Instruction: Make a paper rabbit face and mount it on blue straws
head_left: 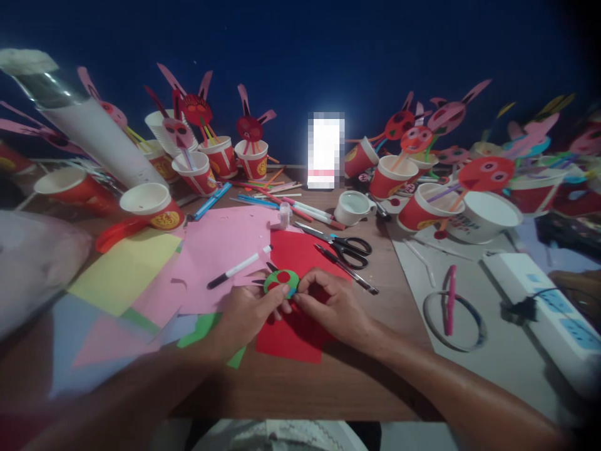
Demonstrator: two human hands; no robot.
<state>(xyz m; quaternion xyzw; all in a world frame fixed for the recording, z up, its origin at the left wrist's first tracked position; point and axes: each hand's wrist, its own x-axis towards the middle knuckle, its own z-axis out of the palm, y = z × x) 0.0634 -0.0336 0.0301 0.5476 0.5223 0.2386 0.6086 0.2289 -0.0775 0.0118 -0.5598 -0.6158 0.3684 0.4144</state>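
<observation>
My left hand (257, 307) grips a green paper bunny face (291, 276) with red oval patches, its thumb pressed on the front. Pink ears with dark centres stick out of the face toward the left. At its right edge, my right hand (325, 299) pinches with thumb and forefinger; whether a small piece is between them is hidden. Beneath both hands lies a red paper sheet (300, 341). A capped marker (239, 267) rests on pink paper (225, 241) beyond my left hand. Black-handled scissors (345, 245) and a black pen (350, 270) lie beyond my right hand.
Red paper cups (254, 164) holding paper bunny faces on straws line the back. A bright phone (325, 150) stands among them. A white cup (353, 208) sits behind the scissors. Yellow paper (126, 269) lies left; a power strip (549, 313) and tape roll (455, 321) lie right.
</observation>
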